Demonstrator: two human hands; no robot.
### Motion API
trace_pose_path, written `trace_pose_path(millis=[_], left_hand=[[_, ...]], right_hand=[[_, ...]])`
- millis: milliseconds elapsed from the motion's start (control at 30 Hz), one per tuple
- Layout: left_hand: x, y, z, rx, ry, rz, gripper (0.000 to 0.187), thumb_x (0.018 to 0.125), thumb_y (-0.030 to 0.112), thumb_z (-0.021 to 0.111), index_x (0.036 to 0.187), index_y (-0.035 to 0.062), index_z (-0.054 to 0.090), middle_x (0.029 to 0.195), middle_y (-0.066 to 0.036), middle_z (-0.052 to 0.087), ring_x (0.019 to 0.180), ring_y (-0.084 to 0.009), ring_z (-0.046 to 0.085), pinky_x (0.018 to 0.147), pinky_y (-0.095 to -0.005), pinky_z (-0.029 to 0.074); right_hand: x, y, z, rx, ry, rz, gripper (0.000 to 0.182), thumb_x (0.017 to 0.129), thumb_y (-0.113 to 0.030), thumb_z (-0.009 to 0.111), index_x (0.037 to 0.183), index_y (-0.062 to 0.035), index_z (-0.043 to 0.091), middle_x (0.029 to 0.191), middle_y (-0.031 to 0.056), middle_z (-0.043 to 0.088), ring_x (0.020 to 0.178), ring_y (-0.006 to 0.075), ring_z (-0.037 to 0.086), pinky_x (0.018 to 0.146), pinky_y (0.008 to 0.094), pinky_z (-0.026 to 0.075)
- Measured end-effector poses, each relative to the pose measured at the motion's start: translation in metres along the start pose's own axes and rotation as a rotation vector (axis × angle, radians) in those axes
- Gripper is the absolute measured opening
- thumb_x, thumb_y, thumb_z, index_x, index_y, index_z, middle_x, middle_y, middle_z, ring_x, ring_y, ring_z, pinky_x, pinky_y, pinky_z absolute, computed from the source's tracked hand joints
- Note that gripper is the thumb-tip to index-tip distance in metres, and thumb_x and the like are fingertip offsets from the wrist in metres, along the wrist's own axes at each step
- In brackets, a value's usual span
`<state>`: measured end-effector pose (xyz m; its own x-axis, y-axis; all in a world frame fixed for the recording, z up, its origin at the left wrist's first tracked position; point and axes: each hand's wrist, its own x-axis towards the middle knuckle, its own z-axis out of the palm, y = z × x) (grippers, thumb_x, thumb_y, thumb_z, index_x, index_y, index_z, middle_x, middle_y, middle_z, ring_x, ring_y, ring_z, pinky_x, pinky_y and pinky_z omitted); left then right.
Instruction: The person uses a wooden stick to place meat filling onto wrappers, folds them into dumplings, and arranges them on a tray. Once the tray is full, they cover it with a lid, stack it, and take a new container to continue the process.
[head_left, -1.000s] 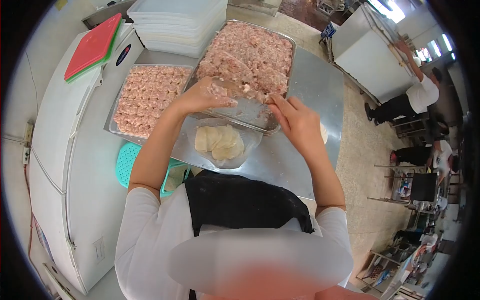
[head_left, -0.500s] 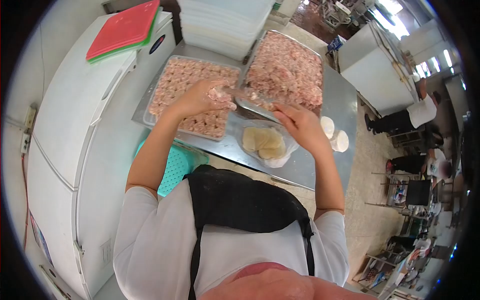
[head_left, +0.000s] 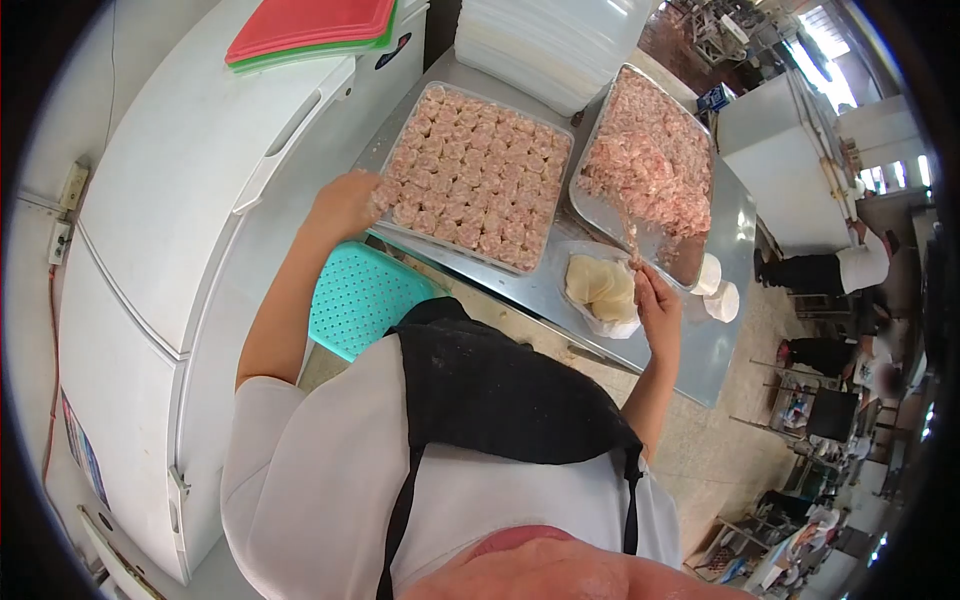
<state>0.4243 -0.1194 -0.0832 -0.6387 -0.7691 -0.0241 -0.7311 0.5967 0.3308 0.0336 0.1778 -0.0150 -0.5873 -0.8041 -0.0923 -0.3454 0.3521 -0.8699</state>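
My left hand [head_left: 347, 207] is at the near left corner of a clear plastic tray [head_left: 470, 257], its fingers bent at the rim. Whatever those fingertips hold, if anything, is hidden. Rows of open-topped meat dumplings [head_left: 480, 165] fill the tray. My right hand [head_left: 656, 312] is closed around a narrow spatula [head_left: 631, 235] smeared with meat, its blade over the near edge of a metal tray [head_left: 590, 208]. Ground meat filling [head_left: 650, 150] is heaped in that tray. Beside my right hand, round dough wrappers [head_left: 600, 285] lie on a plastic bag.
A stack of clear containers [head_left: 540, 55] stands behind the trays. Two white round tubs [head_left: 720, 300] sit at the right of the steel table [head_left: 700, 365]. A turquoise perforated crate [head_left: 365, 295] is below, near a white freezer [head_left: 190, 200]. Other people [head_left: 860, 265] are at the far right.
My left hand has moved from above the dumplings, where it held a meat-filled wrapper, to the tray's near left corner. My right hand has drawn nearer with the spatula. The view has shifted.
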Motion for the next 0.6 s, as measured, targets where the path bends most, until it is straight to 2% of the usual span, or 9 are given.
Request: trace_pose_path(millis=[67,167,200,267,367,500,567,600], left_hand=[[-0.002,0.000,0.010,0.008,0.133,0.141,0.047,0.074,0.019,0.071,0.117,0.0071,0.056,0.105,-0.019,0.063,0.101,-0.0379,0.059,0.086,-0.0474,0.048],[0.000,0.000,0.017,-0.030,0.144,0.209,0.054,0.074,0.011,0.069,0.124,0.0056,0.051,0.105,-0.020,0.063,0.101,-0.0380,0.059,0.084,-0.0492,0.048],[0.001,0.003,0.018,-0.030,0.141,0.208,0.054,0.074,0.011,0.069,0.124,0.0056,0.051,0.105,-0.020,0.063,0.101,-0.0380,0.059,0.084,-0.0492,0.048],[0.004,0.008,0.017,-0.089,0.000,0.097,0.056,0.073,0.003,0.065,0.127,0.0037,0.049,0.109,-0.022,0.062,0.104,-0.0399,0.058,0.087,-0.0493,0.047],[0.006,-0.006,0.024,-0.225,0.015,0.079,0.055,0.075,-0.003,0.058,0.129,0.0023,0.050,0.116,-0.025,0.060,0.110,-0.0411,0.057,0.092,-0.0479,0.046],[-0.006,0.005,0.006,-0.134,0.078,0.071,0.051,0.079,-0.003,0.051,0.129,0.0024,0.051,0.122,-0.026,0.059,0.115,-0.0409,0.055,0.096,-0.0458,0.045],[-0.004,0.013,0.005,-0.250,-0.012,0.028,0.046,0.084,-0.001,0.047,0.130,0.0031,0.051,0.122,-0.024,0.060,0.116,-0.0405,0.055,0.098,-0.0444,0.044],[-0.005,0.011,0.008,-0.249,-0.016,0.057,0.046,0.084,-0.001,0.047,0.130,0.0031,0.051,0.122,-0.024,0.060,0.116,-0.0405,0.055,0.098,-0.0444,0.044]], right_hand=[[-0.003,-0.005,0.004,0.072,0.008,0.037,0.032,0.096,-0.023,0.063,0.119,-0.0008,0.067,0.074,-0.0050,0.053,0.066,0.0034,0.044,0.058,0.0189,0.036],[-0.001,-0.008,0.007,0.081,0.013,0.044,0.032,0.096,-0.022,0.063,0.119,-0.0001,0.067,0.074,-0.0054,0.053,0.066,0.0033,0.044,0.057,0.0191,0.036],[0.000,-0.008,0.006,0.081,0.012,0.047,0.032,0.096,-0.022,0.063,0.119,-0.0001,0.067,0.074,-0.0054,0.053,0.066,0.0033,0.044,0.057,0.0191,0.036],[0.003,-0.007,0.003,0.098,-0.001,0.041,0.033,0.095,-0.022,0.064,0.120,0.0005,0.066,0.074,-0.0055,0.053,0.065,0.0033,0.045,0.057,0.0192,0.036],[0.009,0.003,-0.004,0.109,-0.025,0.025,0.034,0.095,-0.022,0.064,0.120,0.0006,0.066,0.075,-0.0051,0.054,0.065,0.0029,0.044,0.058,0.0180,0.037],[0.021,0.019,-0.021,0.080,-0.056,0.052,0.036,0.095,-0.021,0.065,0.121,0.0040,0.064,0.081,-0.0030,0.061,0.071,0.0048,0.051,0.062,0.0212,0.042],[0.034,0.026,-0.033,-0.108,-0.097,-0.251,0.036,0.094,-0.020,0.064,0.121,0.0036,0.063,0.088,0.0058,0.068,0.076,0.0136,0.060,0.069,0.0284,0.047],[0.039,0.022,-0.043,-0.109,-0.068,-0.244,0.036,0.094,-0.020,0.064,0.121,0.0036,0.063,0.088,0.0058,0.068,0.076,0.0136,0.060,0.069,0.0284,0.047]])
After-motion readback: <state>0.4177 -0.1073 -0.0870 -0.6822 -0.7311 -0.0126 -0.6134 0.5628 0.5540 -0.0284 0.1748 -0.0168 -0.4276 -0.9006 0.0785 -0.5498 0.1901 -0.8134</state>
